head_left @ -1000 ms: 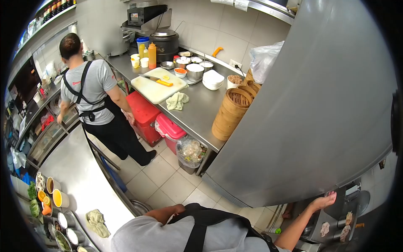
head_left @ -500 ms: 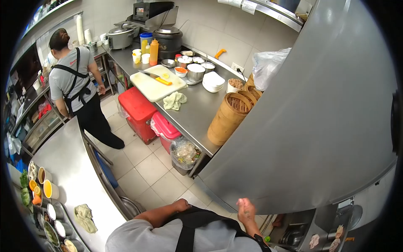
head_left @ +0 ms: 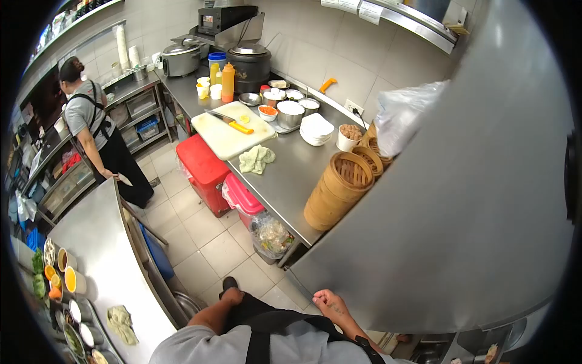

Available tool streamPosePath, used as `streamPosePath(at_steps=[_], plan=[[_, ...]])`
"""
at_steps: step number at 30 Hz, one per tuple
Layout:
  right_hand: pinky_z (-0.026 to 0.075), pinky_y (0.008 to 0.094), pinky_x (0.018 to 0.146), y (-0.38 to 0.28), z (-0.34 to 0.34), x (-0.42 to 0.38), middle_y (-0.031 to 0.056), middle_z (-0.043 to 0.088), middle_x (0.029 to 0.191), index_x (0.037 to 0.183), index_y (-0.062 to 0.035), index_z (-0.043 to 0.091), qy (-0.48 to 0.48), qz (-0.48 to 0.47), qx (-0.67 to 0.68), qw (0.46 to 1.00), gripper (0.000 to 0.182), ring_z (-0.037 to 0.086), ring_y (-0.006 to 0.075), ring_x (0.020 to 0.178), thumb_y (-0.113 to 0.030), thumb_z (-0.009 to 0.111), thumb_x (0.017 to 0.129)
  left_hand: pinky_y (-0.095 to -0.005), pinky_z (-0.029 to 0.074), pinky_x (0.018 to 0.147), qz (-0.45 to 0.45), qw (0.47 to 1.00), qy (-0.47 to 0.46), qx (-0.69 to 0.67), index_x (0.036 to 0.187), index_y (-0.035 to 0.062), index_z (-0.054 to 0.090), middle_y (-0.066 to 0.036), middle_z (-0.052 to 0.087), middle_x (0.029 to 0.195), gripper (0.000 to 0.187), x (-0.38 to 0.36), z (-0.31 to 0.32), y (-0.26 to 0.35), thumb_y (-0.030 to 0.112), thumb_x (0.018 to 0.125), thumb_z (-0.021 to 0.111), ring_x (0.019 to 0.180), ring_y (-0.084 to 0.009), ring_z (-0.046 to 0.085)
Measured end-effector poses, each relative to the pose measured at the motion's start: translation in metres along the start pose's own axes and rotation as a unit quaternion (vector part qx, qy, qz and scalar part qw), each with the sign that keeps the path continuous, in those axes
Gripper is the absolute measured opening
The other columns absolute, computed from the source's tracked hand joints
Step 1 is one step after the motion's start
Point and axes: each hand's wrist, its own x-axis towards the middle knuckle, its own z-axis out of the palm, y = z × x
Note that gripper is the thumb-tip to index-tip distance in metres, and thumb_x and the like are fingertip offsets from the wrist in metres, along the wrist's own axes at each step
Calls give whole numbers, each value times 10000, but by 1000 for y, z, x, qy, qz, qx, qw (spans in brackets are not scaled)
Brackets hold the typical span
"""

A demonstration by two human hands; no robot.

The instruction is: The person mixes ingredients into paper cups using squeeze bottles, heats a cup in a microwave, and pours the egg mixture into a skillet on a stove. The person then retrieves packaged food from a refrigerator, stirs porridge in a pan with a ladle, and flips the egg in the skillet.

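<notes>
My left hand [head_left: 232,296] hangs low in front of my black apron, above the floor tiles. Its fingers are mostly out of sight, and I see nothing held in it. Closer to the steel refrigerator-like panel [head_left: 424,242], my right hand [head_left: 330,301] is raised at waist height with its fingers curled in. Nothing shows in that hand. The steel prep table [head_left: 276,194] lies ahead, carrying stacked bamboo steamers [head_left: 336,194], a cutting board [head_left: 212,128] with an orange-handled knife [head_left: 240,127], and a crumpled cloth [head_left: 256,159].
A co-worker [head_left: 91,121] stands at the far left, a pale flat object [head_left: 125,179] by one hand. Red bins [head_left: 203,170] and a bag-lined trash bin [head_left: 271,236] sit under the table's edge. At left, a counter [head_left: 109,255] holds another cloth [head_left: 122,324] and food containers [head_left: 74,279].
My right hand has moved left, towards my body's middle, and its fingers are more curled. The co-worker has stepped further left and away. One of my shoes has come into view.
</notes>
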Motion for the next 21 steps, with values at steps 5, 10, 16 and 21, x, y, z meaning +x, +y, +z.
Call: streamPosePath(at_steps=[5,10,16,21], plan=[[486,304,700,-39,51,75,90,670,842,972,-45,601,-123,-22,-24,992,248,634,185,760,-274,604,877,-424,469,912,-24,999,-31,3,1027,68,693,-195,660,1038,430,-20,-59,-7,412,839,516,1024,-355,617],[484,339,715,-127,117,174,96,643,853,1025,-60,584,-164,-200,-64,964,277,617,212,778,-300,586,888,-458,487,819,236,953,-45,186,893,39,709,-208,667,940,438,63,-107,-114,414,876,482,885,-372,639],[481,389,700,-241,154,257,124,632,827,1007,-65,565,-176,-236,-73,953,251,620,278,789,-274,585,870,-458,478,727,28,994,2,-103,716,10,651,-233,634,752,464,52,-239,-163,368,917,434,747,-363,626],[479,407,733,-267,168,285,140,632,864,970,-48,563,-173,-215,-102,956,248,621,312,835,-257,602,842,-415,482,589,-48,948,163,-271,726,-20,592,-168,607,619,333,64,-257,-200,255,903,529,563,-291,595]])
